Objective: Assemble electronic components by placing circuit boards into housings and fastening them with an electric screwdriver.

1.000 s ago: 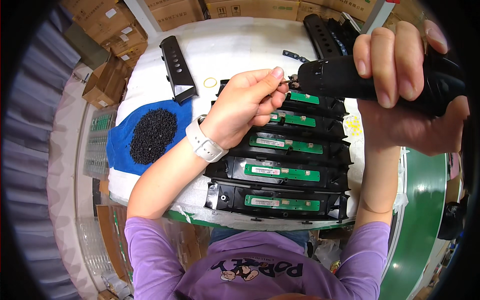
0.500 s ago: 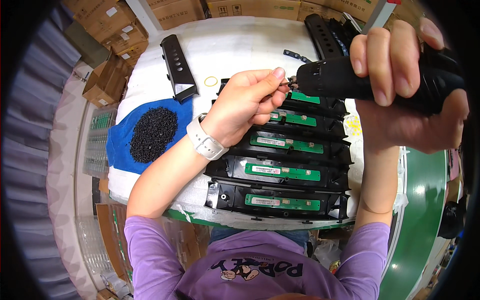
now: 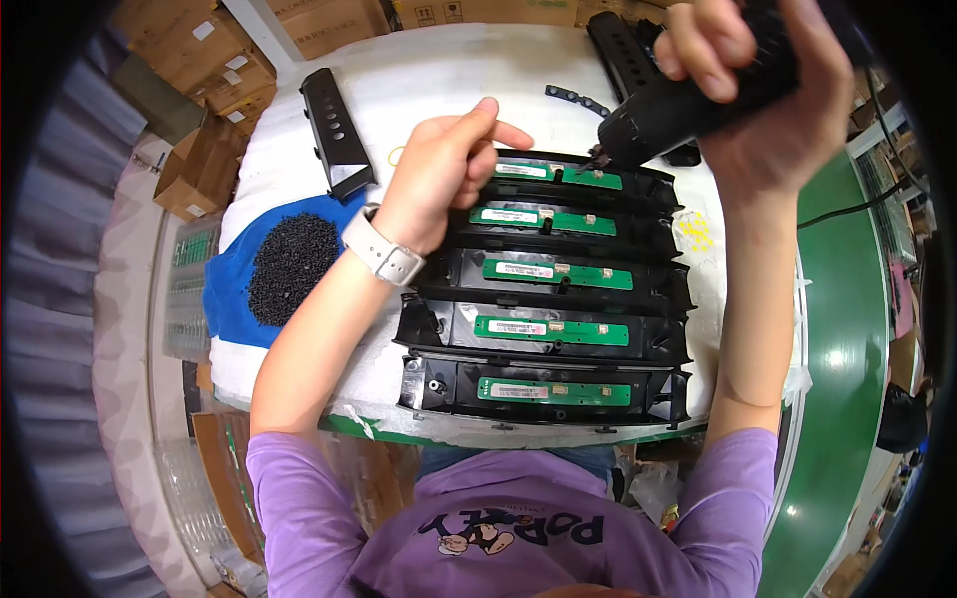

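Note:
My right hand [image 3: 773, 110] grips a thick black electric screwdriver [image 3: 663, 118], tilted down to the left. Its tip is at the right part of the green circuit board [image 3: 538, 171] in the farthest black plastic housing [image 3: 648, 184]; whether a screw is on it I cannot make out. To the left of that board hovers my left hand [image 3: 439, 164], index finger stretched out and thumb raised, the other fingers curled into the palm, which is hidden. Several like housings with green boards lie in a row toward me, the nearest housing [image 3: 658, 394] at the table's front edge.
A pile of small black screws [image 3: 294, 264] lies on a blue cloth [image 3: 227, 289] at left. Behind it rests a black panel with holes [image 3: 337, 130]. Farther back are a black strip [image 3: 576, 98] and more black panels [image 3: 618, 55]. Yellow dots [image 3: 695, 231] lie at right, near a black cable [image 3: 847, 211].
My left hand has drawn back to the left from the screwdriver's tip, its index finger now extended. The screwdriver has tilted downward, its tip lowered to the farthest board.

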{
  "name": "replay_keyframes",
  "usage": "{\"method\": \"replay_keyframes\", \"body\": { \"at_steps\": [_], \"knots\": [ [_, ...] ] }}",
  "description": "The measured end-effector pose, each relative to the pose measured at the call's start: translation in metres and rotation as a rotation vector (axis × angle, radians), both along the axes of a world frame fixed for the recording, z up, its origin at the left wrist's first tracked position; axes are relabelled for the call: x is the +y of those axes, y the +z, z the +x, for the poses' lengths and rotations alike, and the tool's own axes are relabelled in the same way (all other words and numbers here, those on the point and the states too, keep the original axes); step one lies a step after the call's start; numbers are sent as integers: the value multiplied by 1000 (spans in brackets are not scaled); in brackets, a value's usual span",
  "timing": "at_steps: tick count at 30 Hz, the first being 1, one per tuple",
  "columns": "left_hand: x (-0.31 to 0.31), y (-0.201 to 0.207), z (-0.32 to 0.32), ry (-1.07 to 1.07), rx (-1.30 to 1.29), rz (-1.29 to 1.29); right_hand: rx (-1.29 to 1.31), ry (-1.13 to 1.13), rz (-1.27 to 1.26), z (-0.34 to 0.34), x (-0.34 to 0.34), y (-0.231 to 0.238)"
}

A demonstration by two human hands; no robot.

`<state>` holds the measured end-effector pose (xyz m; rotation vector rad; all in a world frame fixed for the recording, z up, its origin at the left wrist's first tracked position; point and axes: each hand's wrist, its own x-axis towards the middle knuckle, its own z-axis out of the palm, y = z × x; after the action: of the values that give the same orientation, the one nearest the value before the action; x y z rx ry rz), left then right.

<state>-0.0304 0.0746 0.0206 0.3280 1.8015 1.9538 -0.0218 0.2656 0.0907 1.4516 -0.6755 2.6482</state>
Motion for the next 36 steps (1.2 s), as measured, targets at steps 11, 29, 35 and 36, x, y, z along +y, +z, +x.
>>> {"method": "replay_keyframes", "body": {
  "at_steps": [11, 29, 35, 36],
  "knots": [
    [19, -32, -19, -125, 1180, -851, -125, -301, 211, -24, 27, -48],
    [16, -37, -19, -105, 1196, -827, -333, -830, 551, 11, -5, -25],
    [16, -36, -19, -117, 1186, -827, -353, -839, 508, 11, -5, -26],
    [16, -37, -19, -118, 1186, -826, -350, -839, 514, 9, -4, -27]
  ]
}}
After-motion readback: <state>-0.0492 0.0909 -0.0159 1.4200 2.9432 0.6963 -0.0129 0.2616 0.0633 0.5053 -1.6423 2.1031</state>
